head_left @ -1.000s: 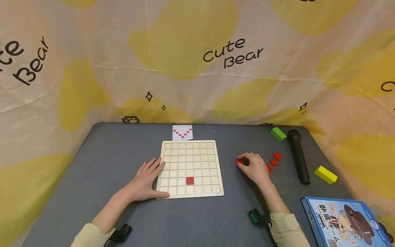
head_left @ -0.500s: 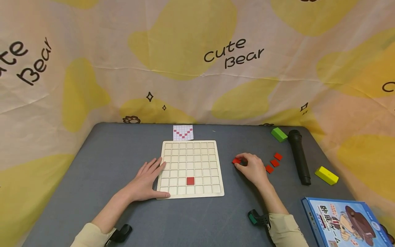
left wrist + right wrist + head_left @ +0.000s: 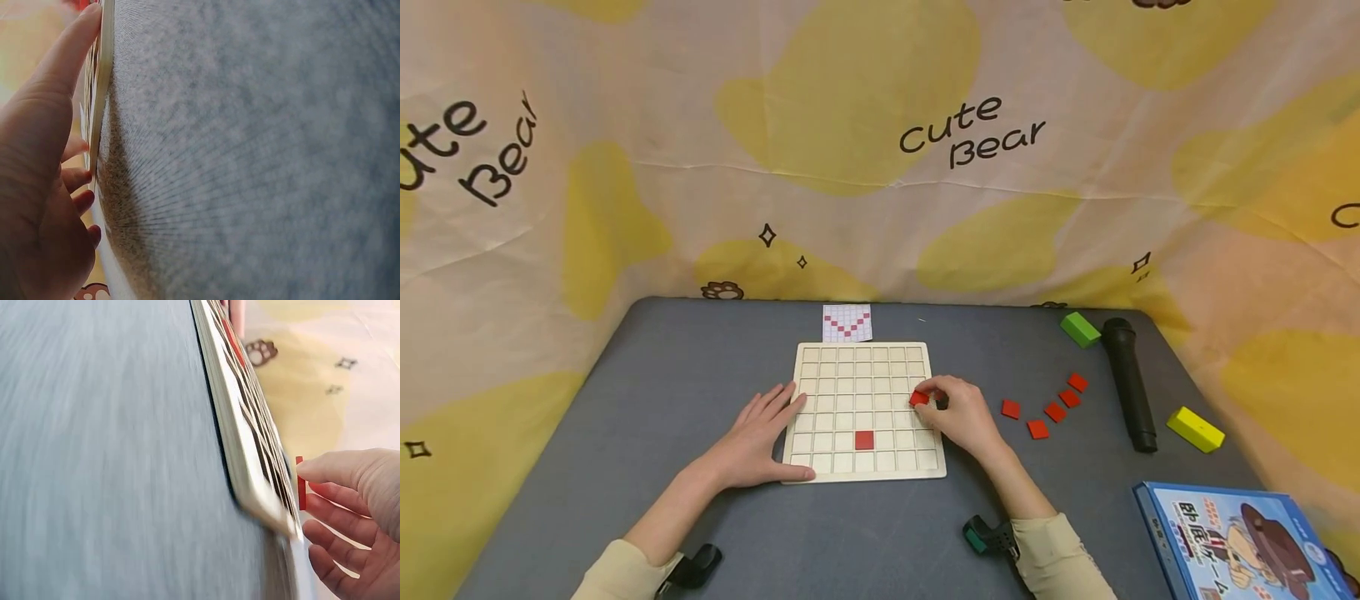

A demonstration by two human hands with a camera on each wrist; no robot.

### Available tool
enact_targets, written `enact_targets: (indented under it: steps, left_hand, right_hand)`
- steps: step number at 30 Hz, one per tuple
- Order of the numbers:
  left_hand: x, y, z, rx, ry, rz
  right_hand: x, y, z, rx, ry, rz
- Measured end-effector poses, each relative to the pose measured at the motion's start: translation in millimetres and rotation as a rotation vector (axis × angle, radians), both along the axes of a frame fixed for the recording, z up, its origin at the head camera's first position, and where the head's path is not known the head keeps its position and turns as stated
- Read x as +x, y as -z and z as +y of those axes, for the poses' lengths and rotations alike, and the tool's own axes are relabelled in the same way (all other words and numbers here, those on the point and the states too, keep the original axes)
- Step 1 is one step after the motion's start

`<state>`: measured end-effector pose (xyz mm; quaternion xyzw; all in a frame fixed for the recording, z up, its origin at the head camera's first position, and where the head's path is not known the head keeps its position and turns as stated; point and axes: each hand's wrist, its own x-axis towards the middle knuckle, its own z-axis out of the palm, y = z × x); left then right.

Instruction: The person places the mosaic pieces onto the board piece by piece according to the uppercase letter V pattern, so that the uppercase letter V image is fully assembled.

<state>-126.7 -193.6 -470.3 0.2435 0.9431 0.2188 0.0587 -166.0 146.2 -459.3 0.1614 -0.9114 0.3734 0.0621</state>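
A cream grid board (image 3: 835, 387) lies on the grey table, with one red square tile (image 3: 864, 440) in a cell of its lower middle. My left hand (image 3: 747, 446) rests along the board's left edge, fingers spread and fairly straight, the thumb on the near left corner. Over the right side of the board, my right hand (image 3: 964, 417) pinches another red square tile (image 3: 918, 398) between thumb and fingers. From the right wrist view, that held tile (image 3: 301, 483) is seen edge-on, above the board's surface.
Several loose red tiles (image 3: 1011, 408) lie right of the board. Beyond them are a green block (image 3: 1079, 329), a black microphone-shaped object (image 3: 1129, 387) and a yellow block (image 3: 1196, 429). A blue game box (image 3: 1232, 542) lies front right; a small pattern card (image 3: 847, 323) sits behind the board.
My right hand has carried a red tile leftward from the table to over the board's right side, uncovering loose tiles behind it. My left hand has stayed on the board's edge.
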Motion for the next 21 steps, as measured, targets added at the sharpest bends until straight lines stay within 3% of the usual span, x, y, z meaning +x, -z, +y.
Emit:
enact_targets:
  steps: [8,21]
  left_hand:
    - [0.4,1.1,1,0.013,0.009,0.041]
    - [0.9,1.2,0,-0.007,-0.007,-0.015]
  right_hand:
    - [0.8,-0.3,-33,-0.012,-0.065,-0.03]
    - [6.3,1.1,-78,0.007,-0.238,-0.012]
